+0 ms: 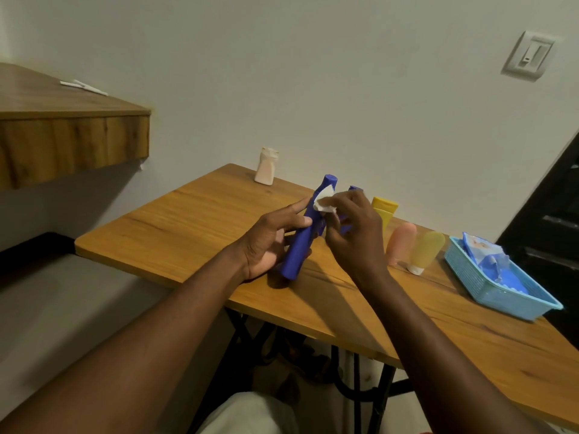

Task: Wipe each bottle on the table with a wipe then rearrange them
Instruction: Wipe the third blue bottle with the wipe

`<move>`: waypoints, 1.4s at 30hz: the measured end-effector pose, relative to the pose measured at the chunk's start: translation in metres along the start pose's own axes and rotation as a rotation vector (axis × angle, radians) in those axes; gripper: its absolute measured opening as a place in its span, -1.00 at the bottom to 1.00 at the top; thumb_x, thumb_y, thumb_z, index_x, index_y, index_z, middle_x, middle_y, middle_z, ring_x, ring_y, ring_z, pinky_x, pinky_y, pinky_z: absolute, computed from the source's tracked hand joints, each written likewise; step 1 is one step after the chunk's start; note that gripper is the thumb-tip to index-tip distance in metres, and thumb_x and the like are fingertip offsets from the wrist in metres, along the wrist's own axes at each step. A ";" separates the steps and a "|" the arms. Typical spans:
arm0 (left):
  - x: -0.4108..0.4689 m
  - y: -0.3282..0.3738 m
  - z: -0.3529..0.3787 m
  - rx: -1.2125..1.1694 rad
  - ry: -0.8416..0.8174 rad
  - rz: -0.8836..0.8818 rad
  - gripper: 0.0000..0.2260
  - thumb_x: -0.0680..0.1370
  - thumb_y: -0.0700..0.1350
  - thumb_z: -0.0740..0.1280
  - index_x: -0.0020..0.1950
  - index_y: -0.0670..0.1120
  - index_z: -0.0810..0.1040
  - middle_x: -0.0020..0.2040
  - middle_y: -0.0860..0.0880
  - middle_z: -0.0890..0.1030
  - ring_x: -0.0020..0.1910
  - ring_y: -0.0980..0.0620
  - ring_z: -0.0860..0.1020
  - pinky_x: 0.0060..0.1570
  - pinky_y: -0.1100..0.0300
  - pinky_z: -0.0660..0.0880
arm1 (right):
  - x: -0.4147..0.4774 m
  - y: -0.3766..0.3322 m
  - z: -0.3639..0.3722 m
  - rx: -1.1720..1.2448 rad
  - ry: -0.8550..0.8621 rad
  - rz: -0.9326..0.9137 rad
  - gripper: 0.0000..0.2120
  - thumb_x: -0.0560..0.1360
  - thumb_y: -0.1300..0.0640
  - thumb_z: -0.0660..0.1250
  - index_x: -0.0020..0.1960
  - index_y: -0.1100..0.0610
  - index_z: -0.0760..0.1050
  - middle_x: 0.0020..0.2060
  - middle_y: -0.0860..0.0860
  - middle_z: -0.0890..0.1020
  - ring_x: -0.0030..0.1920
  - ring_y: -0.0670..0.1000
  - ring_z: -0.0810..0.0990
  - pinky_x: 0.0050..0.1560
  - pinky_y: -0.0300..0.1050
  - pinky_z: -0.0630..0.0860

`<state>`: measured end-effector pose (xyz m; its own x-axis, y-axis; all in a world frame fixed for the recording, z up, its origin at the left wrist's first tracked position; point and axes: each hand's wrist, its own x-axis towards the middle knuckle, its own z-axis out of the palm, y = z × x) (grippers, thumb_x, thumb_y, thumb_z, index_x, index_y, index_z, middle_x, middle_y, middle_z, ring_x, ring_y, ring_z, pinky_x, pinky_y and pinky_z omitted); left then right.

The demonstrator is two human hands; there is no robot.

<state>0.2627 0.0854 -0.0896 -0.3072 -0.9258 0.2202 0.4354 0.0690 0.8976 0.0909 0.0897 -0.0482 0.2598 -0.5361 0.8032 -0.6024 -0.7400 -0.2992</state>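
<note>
Wooden surface (194, 220) is carrying everything, with the line-up sitting along the wall side and leaving the near edge as working room. Blue basket (488, 296) is sitting at the right end holding the wipes pack (482, 252), parked within reach of the right hand, probably for pulling fresh wipes.

Hands are working mid-surface. Left hand (272, 239) is wrapping its fingers around the lower body of the blue bottle (300, 245), tilting it cap-away so the upper part is presenting to the other hand. The base is hanging low over the surface; can't tell if it's touching. Right hand (354, 233) is pinching the wipe (324, 202) and pressing it against the bottle's neck, just under the cap.

Judging this as mid-wipe on this bottle, with rearranging not yet started.

Others are standing by:
- Second blue bottle (354, 188) is mostly hiding behind the right hand.
- Yellow tube (384, 209), pink bottle (401, 242) and pale yellow bottle (426, 249) are standing in a row toward the basket.
- White bottle (267, 166) is standing alone at the far corner, well apart.
</note>
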 end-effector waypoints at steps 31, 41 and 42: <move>0.001 -0.004 -0.002 0.146 0.046 -0.002 -0.37 0.46 -0.13 0.59 0.51 0.08 0.52 0.34 -0.03 0.66 0.40 -0.12 0.55 0.34 -0.18 0.51 | -0.008 -0.006 -0.001 -0.083 0.057 -0.078 -0.78 0.46 0.37 0.48 0.09 0.24 0.64 0.04 0.15 0.59 0.03 0.13 0.60 -0.07 -0.02 0.62; 0.002 -0.006 -0.002 0.144 -0.006 0.022 -0.41 0.55 -0.27 0.49 0.56 0.02 0.47 0.40 -0.05 0.62 0.42 -0.07 0.55 0.41 -0.09 0.46 | -0.010 0.001 -0.017 0.015 -0.147 0.029 -0.83 0.57 0.16 0.37 0.12 0.12 0.67 0.19 0.01 0.50 0.22 -0.02 0.48 0.04 -0.31 0.47; 0.002 -0.006 -0.002 0.150 -0.004 0.023 -0.40 0.54 -0.27 0.49 0.55 0.04 0.48 0.40 -0.04 0.62 0.41 -0.06 0.56 0.37 -0.07 0.49 | -0.009 0.002 -0.016 -0.003 -0.113 0.028 -0.86 0.54 0.22 0.41 0.09 0.13 0.67 0.16 0.03 0.52 0.18 -0.01 0.51 0.01 -0.27 0.51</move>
<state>0.2611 0.0825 -0.0947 -0.3018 -0.9221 0.2422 0.3106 0.1451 0.9394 0.0752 0.0993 -0.0480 0.3261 -0.5993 0.7311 -0.6126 -0.7230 -0.3194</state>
